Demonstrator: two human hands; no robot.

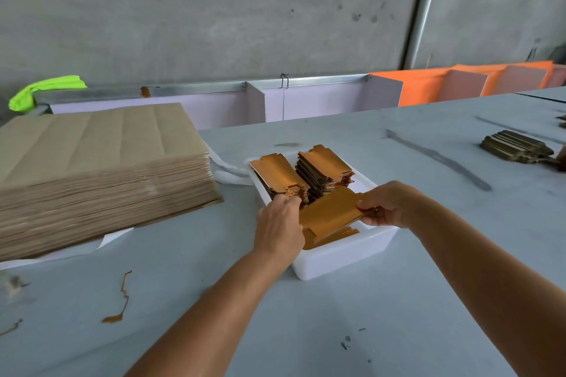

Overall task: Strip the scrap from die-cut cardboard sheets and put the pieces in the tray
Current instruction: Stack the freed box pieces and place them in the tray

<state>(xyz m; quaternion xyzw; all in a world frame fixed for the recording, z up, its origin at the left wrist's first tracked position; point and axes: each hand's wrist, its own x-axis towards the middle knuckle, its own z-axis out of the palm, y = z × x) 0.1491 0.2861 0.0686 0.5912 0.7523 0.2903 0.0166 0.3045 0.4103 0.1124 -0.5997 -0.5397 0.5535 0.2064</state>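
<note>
A bare grey wall backs a long grey table where a person works with both arms stretched forward. A white tray sits mid-table, holding two stacks of orange die-cut pieces at its far end and a few loose ones at its near end. Both hands hold a small bundle of the same pieces above the near half of the tray, tilted, its right end higher. The left hand has its fingers curled round the bundle's left end, just beside the nearer stack; the right hand pinches the right end between thumb and fingers. Left of the tray lies a thick pile of brown sheets, plain side up, well apart from the hands. A thin orange scrap strip lies on the table in front of that pile. Far right on the table rests another stack of cut pieces, darker in the shade. Behind the table's far edge stand pale and orange panels, with a bright green cloth at far left
</note>
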